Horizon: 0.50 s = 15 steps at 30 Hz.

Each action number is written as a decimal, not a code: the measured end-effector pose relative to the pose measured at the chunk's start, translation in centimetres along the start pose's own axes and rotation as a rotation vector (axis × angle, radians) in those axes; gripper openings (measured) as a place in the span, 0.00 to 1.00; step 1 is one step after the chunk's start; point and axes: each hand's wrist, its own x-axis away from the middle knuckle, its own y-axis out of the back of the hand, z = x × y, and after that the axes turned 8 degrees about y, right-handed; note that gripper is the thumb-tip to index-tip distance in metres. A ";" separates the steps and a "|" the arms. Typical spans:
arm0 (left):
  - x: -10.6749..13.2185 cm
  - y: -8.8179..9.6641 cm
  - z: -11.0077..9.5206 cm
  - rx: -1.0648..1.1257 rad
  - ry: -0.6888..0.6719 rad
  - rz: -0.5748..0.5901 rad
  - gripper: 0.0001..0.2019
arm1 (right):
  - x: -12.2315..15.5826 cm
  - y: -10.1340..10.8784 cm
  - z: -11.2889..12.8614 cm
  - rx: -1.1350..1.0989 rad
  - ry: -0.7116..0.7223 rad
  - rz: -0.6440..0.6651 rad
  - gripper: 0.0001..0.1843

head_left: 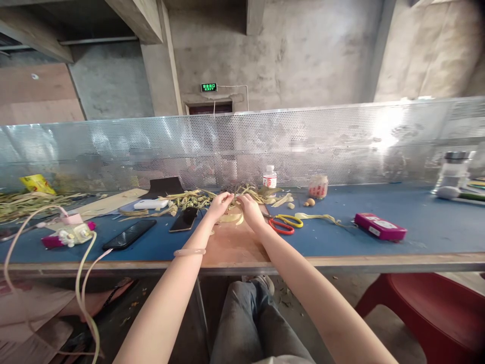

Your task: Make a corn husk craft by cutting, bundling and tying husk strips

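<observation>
A: Where is the pale dried plant strip (pixel 241 218)?

B: In the gap between the two hands, just below their fingertips, above the near part of the brown board (pixel 235 250).

A: Which way does its long axis run?

B: Roughly toward the person, curling as it drops. Its upper end is lost among the fingers.

A: Which hand is nearer?

B: The right hand (pixel 250 211); the strip's visible length sits just under its fingers. From the left hand (pixel 219 207) it lies a little to the right.

A: Are the fingers spread?

B: No, both hands have them bunched, tips facing each other and close together. Whether either one pinches the strip, I cannot tell; it is too small there.

A: And around them?

B: A heap of dried stalks (pixel 192 199) lies beyond and left of the left hand. The red-and-yellow-handled scissors (pixel 282 232) lie just right of the right hand, a black smartphone (pixel 184 220) left of the left, all on the blue tabletop (pixel 326 235).
</observation>
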 end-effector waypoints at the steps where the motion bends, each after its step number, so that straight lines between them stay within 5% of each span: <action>1: 0.0 0.0 -0.1 0.013 0.004 0.017 0.15 | 0.0 0.1 0.1 0.007 0.002 0.003 0.17; 15: 0.2 0.2 -0.6 0.121 0.029 0.124 0.13 | -0.1 1.3 1.0 0.149 -0.031 0.043 0.18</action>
